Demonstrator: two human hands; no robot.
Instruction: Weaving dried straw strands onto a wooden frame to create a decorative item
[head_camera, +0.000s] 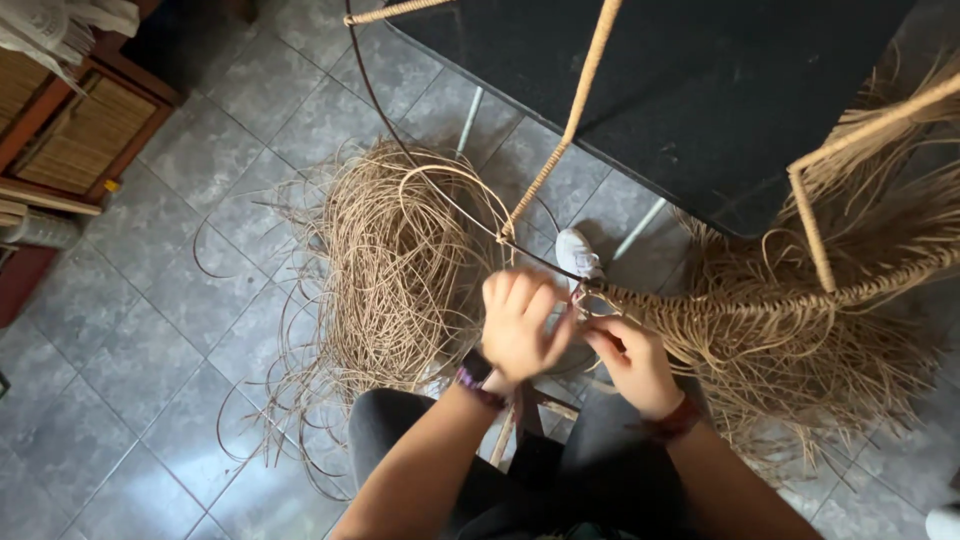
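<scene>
Knees (560, 460) near; left hand (515, 325) blurred, grip unclear; right hand (630, 355) pinches strand at wrapped frame (760, 300); strand pile (400, 270) left, within reach.

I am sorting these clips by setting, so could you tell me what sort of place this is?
Probably a small home workshop for wicker weaving: a heap of loose cane strands lies on a grey tiled floor, a partly wrapped metal frame trails fringes of fibre, and woven-panel furniture stands at the left.

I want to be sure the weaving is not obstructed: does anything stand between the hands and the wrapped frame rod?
Nothing visible does. Both the left hand and the right hand are already at the wrapped rod, where its wrapping ends.
</scene>
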